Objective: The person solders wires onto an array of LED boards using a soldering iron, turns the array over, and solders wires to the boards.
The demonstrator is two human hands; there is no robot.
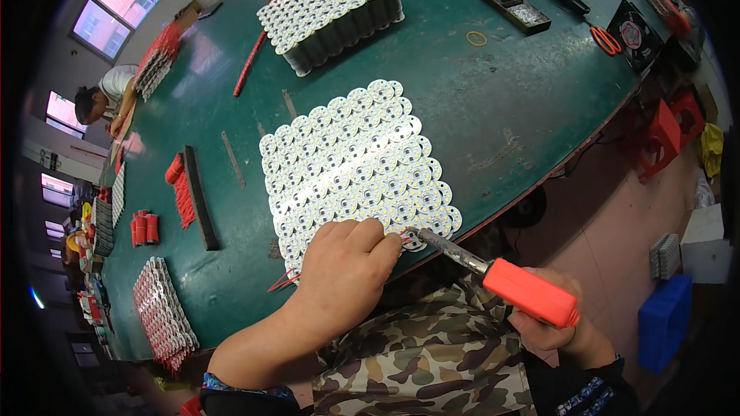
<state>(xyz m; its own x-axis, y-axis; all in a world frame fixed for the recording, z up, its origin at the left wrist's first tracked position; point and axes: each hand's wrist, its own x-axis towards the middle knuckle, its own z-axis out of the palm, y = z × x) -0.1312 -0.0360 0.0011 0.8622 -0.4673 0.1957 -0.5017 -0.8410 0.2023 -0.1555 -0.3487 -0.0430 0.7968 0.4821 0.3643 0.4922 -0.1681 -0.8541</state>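
Observation:
A stack of round white LED boards [347,158], set in overlapping rows, lies on the bench right in front of me. My left hand [345,266] rests on its near edge, fingers closed in a pinch on thin red wires [280,282]. The wires' loose ends trail out on the left side of that hand. A soldering iron [532,291] with an orange-red handle is gripped in my right hand [553,316]. Its tip meets the boards' near right edge, just beside my left fingertips. The exact contact point is too small to make out.
Farther back on the green bench [478,100] stands another tall LED board stack [331,11]. A black tray [512,6] and orange-handled scissors [605,40] lie at the far right. Red wire bundles [145,228] and a dark bar [200,199] are leftward. A co-worker [108,96] leans over the bench.

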